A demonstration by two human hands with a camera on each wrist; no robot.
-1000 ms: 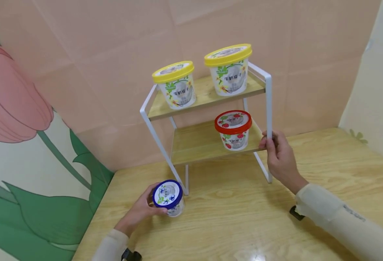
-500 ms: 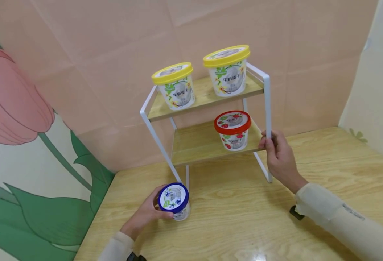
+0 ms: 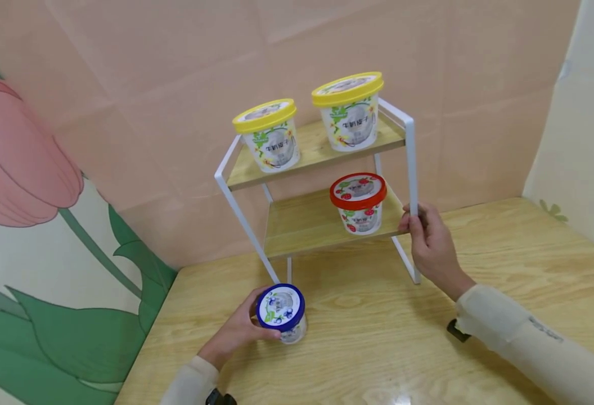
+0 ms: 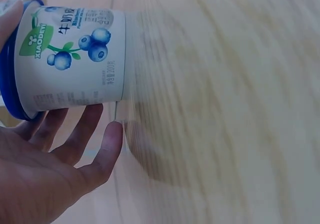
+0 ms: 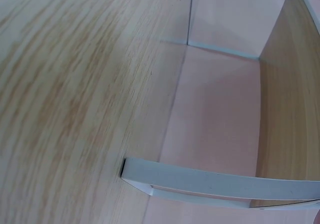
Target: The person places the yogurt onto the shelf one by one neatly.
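Observation:
My left hand [image 3: 238,332] holds a white tub with a blue lid [image 3: 280,306] at the front left of the rack, thumb and fingers around its sides. In the left wrist view the tub [image 4: 75,58] shows printed blueberries, its base right at the tabletop. My right hand [image 3: 435,247] grips the white right front post of a two-tier rack [image 3: 411,169], level with the lower shelf. On the upper shelf stand two yellow-lidded tubs [image 3: 271,138] [image 3: 350,115]. A red-lidded tub [image 3: 360,205] stands toward the right of the lower shelf.
The rack stands on a wood-grain table [image 3: 358,337] near a pink-covered back wall [image 3: 175,112]. A tulip mural [image 3: 23,152] is at the left, a pale wall [image 3: 580,140] at the right. The right wrist view shows the rack's foot [image 5: 150,174] on the table.
My left hand has moved the blue-lidded tub to the right and slightly nearer, now in front of the rack's left front leg. My right hand keeps its grip on the post.

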